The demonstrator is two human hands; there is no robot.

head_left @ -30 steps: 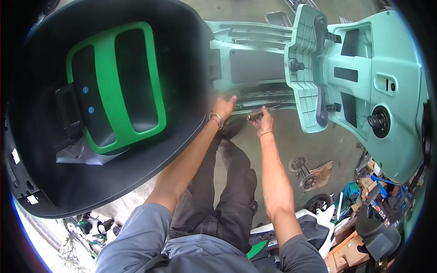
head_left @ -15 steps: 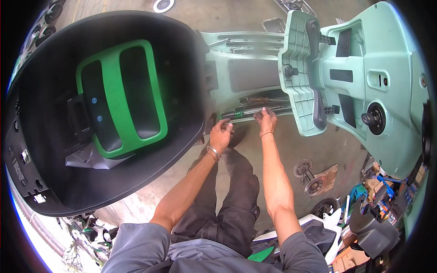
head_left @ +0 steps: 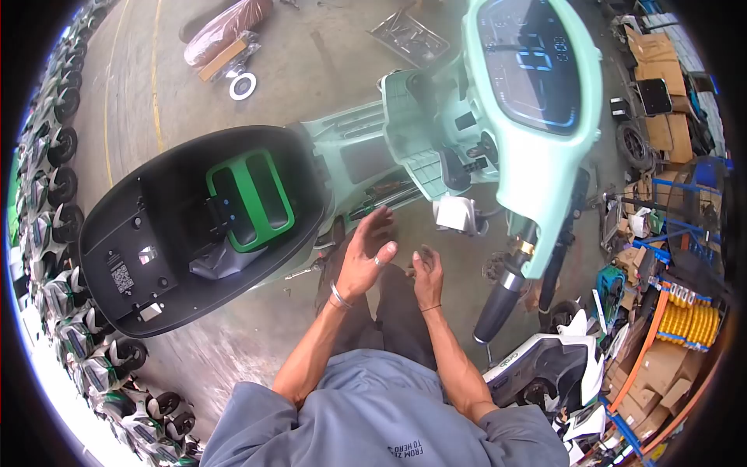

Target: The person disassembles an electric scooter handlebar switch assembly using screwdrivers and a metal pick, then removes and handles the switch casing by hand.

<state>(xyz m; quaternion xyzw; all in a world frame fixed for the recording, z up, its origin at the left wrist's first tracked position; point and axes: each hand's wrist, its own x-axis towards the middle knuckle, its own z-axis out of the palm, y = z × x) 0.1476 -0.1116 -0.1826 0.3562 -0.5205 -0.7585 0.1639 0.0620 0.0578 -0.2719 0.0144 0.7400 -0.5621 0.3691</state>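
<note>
A mint-green scooter lies across the view, its lit display (head_left: pixel 529 62) at the upper right and a black seat bucket (head_left: pixel 167 156) with a green frame (head_left: pixel 261 201) at the left. My left hand (head_left: pixel 367 255), with a ring and bangle, is raised in front of the body, fingers apart and empty. To its right, my right hand (head_left: pixel 426 274) has loosely curled fingers and nothing visible in it. Beyond my hands, tools (head_left: pixel 385 198) rest along the near edge of the mint footboard (head_left: pixel 366 158). Neither hand touches the scooter.
The handlebar grip (head_left: pixel 499 307) juts toward me on the right. A white fairing (head_left: pixel 537 362) lies near my right elbow. Rows of scooters (head_left: pixel 66 296) line the left. Cardboard boxes (head_left: pixel 650 381) and a yellow coil (head_left: pixel 689 323) fill the right side.
The view has pulled back and swung, bringing the display and handlebar in. Both hands have drawn back from the footboard; my left hand has opened wider. The small object earlier in my right hand is gone.
</note>
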